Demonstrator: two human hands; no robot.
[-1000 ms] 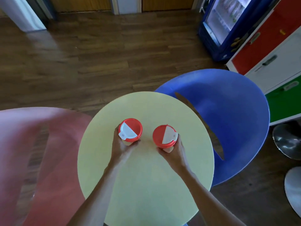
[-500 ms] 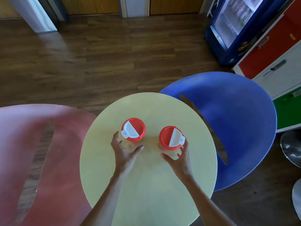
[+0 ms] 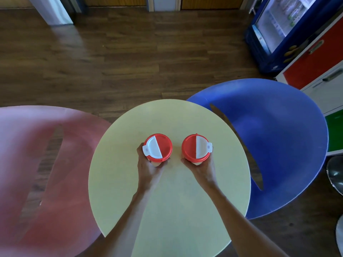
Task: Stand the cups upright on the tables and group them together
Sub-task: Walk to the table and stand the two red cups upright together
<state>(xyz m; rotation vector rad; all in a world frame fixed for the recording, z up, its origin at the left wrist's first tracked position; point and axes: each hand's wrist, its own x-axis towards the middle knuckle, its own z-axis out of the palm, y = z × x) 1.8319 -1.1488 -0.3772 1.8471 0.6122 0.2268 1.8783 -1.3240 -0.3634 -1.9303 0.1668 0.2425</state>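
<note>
Two cups with red lids and white flip tabs stand upright side by side on the round pale yellow table [image 3: 167,210]. My left hand [image 3: 149,168] wraps around the left cup [image 3: 157,147] from the near side. The right cup [image 3: 196,148] is gripped the same way by my right hand [image 3: 201,168]. A narrow gap separates the two lids. The cup bodies are mostly hidden under the lids and my fingers.
A pink round table [image 3: 37,164] lies to the left and a blue round table [image 3: 278,136] to the right, both partly under the yellow one. A blue drinks fridge [image 3: 274,34] and coloured cabinets [image 3: 315,67] stand at the far right. Wooden floor lies beyond.
Half a second ago both hands were open just behind the standing cups. Now each hand has closed around its cup again.
</note>
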